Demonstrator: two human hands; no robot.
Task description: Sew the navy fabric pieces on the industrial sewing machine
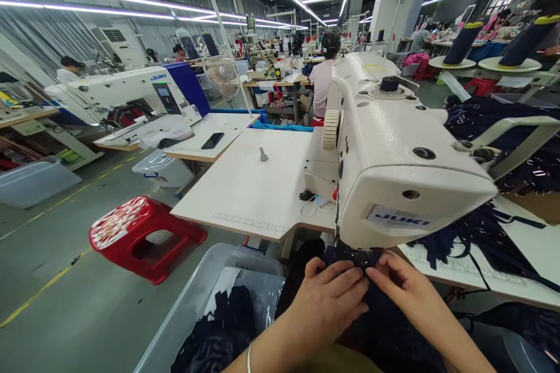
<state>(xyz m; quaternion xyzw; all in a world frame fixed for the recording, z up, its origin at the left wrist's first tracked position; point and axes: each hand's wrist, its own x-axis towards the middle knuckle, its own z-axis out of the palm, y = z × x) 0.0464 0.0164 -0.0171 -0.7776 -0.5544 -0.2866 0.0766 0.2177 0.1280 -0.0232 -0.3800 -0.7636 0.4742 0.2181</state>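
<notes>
A piece of dark navy fabric (pixel 343 256) sits under the head of a white JUKI sewing machine (pixel 389 175). My left hand (pixel 332 297) is closed on its left side, fingers bent over the cloth near the needle area. From the right, my right hand (pixel 402 282) pinches the fabric's edge between thumb and forefinger. The fingertips of both hands are close together just below the machine head. The needle and presser foot are mostly hidden. More dark cloth lies below my hands, over my lap.
A clear plastic bin (pixel 175 309) with navy pieces stands at lower left, beside a red stool (pixel 140 239). A small grey tool (pixel 263 155) lies on the white table (pixel 236 186), a phone (pixel 213 140) on the neighbouring one. Navy straps (pixel 472 239) pile up on the right.
</notes>
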